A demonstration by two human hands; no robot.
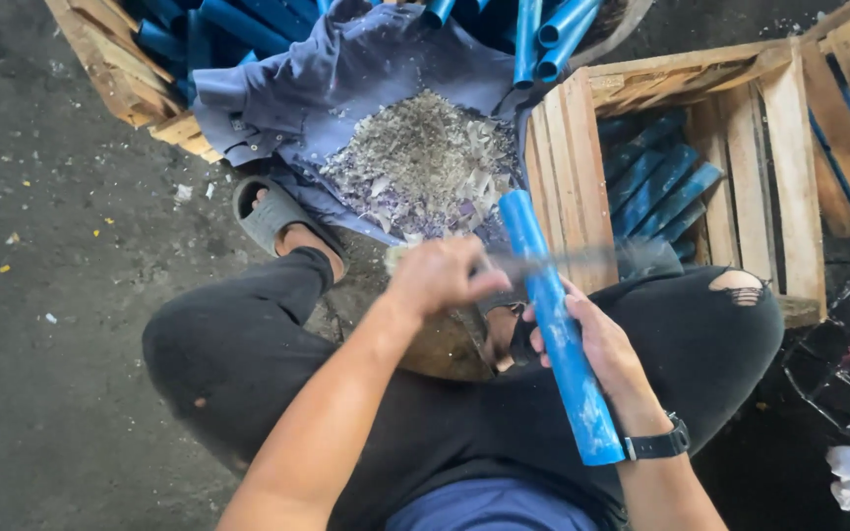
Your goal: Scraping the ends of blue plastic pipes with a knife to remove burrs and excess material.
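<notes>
The person sits low over dark ground, knees spread in torn black trousers (pixel 248 344). The right hand (pixel 597 339), a black wristwatch (pixel 659 444) on its wrist, is wrapped around a blue plastic pipe (pixel 558 324) that runs from lower centre-right of the frame up toward the middle, tilted a little left at the top. The left hand (pixel 440 275) is closed in a fist on the handle of a blade (pixel 568 261) — blurred, but it lies across the pipe near its upper part.

Just above the hands, in the upper middle, a grey-blue cloth (pixel 287 93) is spread out with a heap of pale shavings (pixel 425 162) on it. A grey sandal (pixel 268 211) rests at the cloth's lower left edge. To the right stands a wooden crate (pixel 740 157) holding more blue pipes (pixel 656 187) — another crate of them sits at upper left.
</notes>
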